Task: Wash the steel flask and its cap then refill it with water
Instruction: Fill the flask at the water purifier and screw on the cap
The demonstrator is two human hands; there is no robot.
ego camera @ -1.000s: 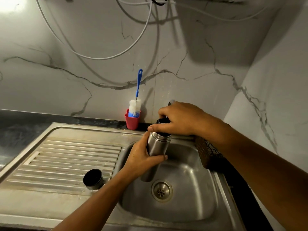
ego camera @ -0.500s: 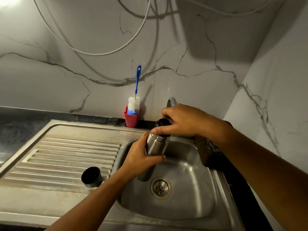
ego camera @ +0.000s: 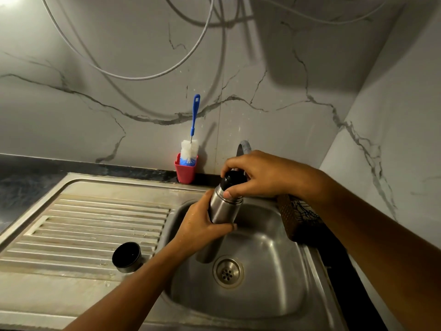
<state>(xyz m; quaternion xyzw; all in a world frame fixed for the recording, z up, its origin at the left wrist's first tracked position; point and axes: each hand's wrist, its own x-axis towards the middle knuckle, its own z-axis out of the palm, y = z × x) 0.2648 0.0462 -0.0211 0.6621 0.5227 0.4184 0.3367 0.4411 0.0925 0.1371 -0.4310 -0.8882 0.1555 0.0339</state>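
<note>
Over the steel sink basin (ego camera: 274, 287) the left hand (ego camera: 200, 228) keeps its grip wrapped round the tilted cylindrical steel flask (ego camera: 224, 209), while the right hand (ego camera: 262, 174), grip clamped on the black domed stopper (ego camera: 230, 180), has twisted to bare more of it: unscrewing likely, washing not begun.

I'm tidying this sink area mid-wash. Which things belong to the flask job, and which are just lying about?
Job: cylindrical steel flask, held by the left hand; its black stopper, gripped by the right hand; round steel cap on the drainboard; steel sink.
Idle: blue-handled bottle brush in red cup; brown perforated basket; white cables.
</note>
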